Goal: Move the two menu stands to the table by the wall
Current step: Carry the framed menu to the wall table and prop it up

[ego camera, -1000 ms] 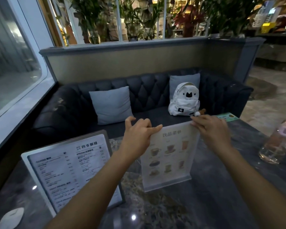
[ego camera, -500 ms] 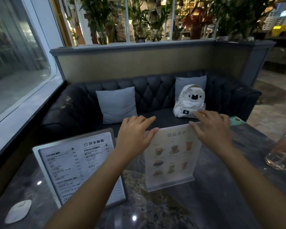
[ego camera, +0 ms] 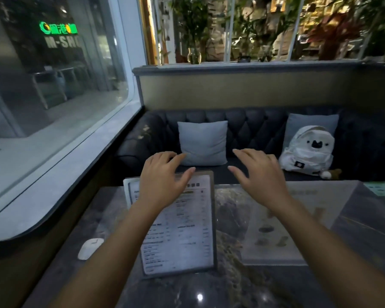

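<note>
— Menu stand (ego camera: 187, 221) with the words: where is it?
— Upright on the tabletop (ego camera: 242, 292), right under the left hand (ego camera: 165, 174).
— And the fingers (ego camera: 178, 157)?
— Spread wide, empty. Right hand (ego camera: 260, 172) too, beside it, near the picture menu stand (ego camera: 298, 230).

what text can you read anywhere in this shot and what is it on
"M-SH", cut off by a reflection: pale letters on the shopfront outside the window.
Green neon sign above it: Chinese characters, too blurred to read.
Text menu stand: printed lines, too small and blurred to read.
Picture menu stand: heading and drink pictures, motion-blurred, unreadable.
Green card at the table's far right: unreadable.
</note>
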Tool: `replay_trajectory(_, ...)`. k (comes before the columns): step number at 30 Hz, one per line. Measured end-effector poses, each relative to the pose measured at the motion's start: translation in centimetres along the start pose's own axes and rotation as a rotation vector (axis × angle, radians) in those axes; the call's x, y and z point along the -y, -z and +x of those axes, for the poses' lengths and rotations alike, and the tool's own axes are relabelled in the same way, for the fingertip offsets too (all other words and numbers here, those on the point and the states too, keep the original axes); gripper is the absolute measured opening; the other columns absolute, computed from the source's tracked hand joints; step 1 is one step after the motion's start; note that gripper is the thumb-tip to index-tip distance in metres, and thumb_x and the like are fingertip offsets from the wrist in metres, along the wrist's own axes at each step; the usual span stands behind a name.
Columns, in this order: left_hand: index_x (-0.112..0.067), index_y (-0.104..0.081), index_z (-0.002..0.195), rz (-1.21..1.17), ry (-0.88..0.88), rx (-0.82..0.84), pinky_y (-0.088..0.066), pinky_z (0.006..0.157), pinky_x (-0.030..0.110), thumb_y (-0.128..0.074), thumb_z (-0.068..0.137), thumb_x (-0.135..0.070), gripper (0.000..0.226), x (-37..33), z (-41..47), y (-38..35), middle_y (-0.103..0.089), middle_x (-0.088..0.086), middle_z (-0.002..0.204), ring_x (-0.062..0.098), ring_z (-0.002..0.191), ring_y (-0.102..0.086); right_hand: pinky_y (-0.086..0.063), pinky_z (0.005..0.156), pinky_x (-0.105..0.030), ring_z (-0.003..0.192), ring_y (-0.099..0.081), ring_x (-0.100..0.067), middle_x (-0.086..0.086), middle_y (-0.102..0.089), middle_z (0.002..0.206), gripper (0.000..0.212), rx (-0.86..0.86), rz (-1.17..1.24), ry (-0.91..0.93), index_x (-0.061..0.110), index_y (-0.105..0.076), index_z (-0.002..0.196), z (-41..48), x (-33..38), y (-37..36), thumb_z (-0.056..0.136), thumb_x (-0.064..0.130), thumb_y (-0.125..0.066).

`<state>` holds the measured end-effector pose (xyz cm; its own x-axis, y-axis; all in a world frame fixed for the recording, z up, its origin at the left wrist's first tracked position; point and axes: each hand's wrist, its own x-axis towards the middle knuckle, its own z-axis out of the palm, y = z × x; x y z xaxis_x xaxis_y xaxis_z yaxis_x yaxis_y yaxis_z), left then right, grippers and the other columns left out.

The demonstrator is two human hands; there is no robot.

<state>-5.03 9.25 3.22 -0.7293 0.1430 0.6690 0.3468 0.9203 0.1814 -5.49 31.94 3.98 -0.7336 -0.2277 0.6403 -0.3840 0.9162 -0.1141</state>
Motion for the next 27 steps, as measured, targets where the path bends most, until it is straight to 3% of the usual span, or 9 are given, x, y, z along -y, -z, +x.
replay_trajectory(8,-0.014,-0.054,0.124,-0.053,0.144,-0.047,-0.041,0.098,0.047,-0.059,0.085,-0.040,0.047,6.4,-2.8,2.8,-0.060,0.014,0.121,0.028,0.115,-0.052,-0.036,0.091,-0.043,0.116,-0.048,-0.032,-0.015,-0.053,0.130,0.050,0.062,0.152,-0.100,0.008,-0.042,0.131,0.6,4.6,-5.1,0.088,0.032,-0.053)
replay_trajectory(12,-0.032,-0.031,0.137,-0.376,0.395,-0.114,-0.030,0.105,0.039,-0.059,0.082,-0.045,0.063,8.8,-5.6,2.5,-0.041,0.005,0.141,0.018,0.129,-0.036,-0.033,0.100,-0.045,0.125,-0.038,-0.031,-0.016,-0.039,0.142,0.059,0.086,0.403,-0.349,0.013,-0.027,0.138,-1.4,4.8,-7.4,0.089,0.038,-0.048)
replay_trajectory(15,-0.046,-0.022,0.136,-0.668,0.627,-0.114,-0.031,0.105,0.038,-0.064,0.079,-0.046,0.071,10.0,-8.4,1.3,-0.032,-0.004,0.147,0.009,0.130,-0.032,-0.036,0.101,-0.044,0.124,-0.041,-0.029,-0.015,-0.035,0.144,0.064,0.145,0.564,-0.516,0.018,-0.021,0.140,-3.6,4.6,-9.2,0.088,0.043,-0.048)
replay_trajectory(18,-0.044,-0.027,0.135,-0.779,0.731,-0.049,-0.038,0.097,0.036,-0.066,0.077,-0.042,0.070,10.5,-11.3,-0.3,-0.042,-0.004,0.136,0.013,0.122,-0.043,-0.044,0.093,-0.045,0.112,-0.051,-0.026,-0.013,-0.047,0.135,0.058,0.180,0.653,-0.591,0.021,-0.028,0.137,-6.1,4.6,-10.6,0.088,0.042,-0.049)
replay_trajectory(22,-0.036,-0.034,0.135,-0.852,0.782,0.075,-0.047,0.083,0.024,-0.066,0.081,-0.027,0.063,10.8,-14.2,-2.7,-0.053,0.003,0.120,0.015,0.107,-0.055,-0.043,0.083,-0.034,0.101,-0.054,-0.019,-0.007,-0.056,0.120,0.045,0.216,0.784,-0.625,0.024,-0.036,0.133,-9.0,4.6,-11.9,0.091,0.034,-0.046)
replay_trajectory(24,-0.041,-0.040,0.129,-0.855,0.760,0.116,-0.048,0.072,0.009,-0.063,0.083,-0.020,0.056,10.7,-15.1,-3.5,-0.060,-0.004,0.110,0.006,0.099,-0.059,-0.043,0.077,-0.027,0.095,-0.055,-0.011,-0.002,-0.058,0.109,0.041,0.226,0.821,-0.642,0.025,-0.039,0.132,-10.1,4.7,-12.2,0.092,0.028,-0.046)
replay_trajectory(27,-0.058,-0.050,0.107,-0.826,0.701,0.132,-0.048,0.068,0.005,-0.060,0.085,-0.009,0.054,10.6,-15.9,-4.3,-0.064,-0.019,0.098,-0.008,0.090,-0.059,-0.043,0.079,-0.028,0.096,-0.053,-0.009,0.003,-0.056,0.109,0.036,0.222,0.878,-0.684,0.021,-0.046,0.128,-10.9,4.7,-12.7,0.092,0.022,-0.047)
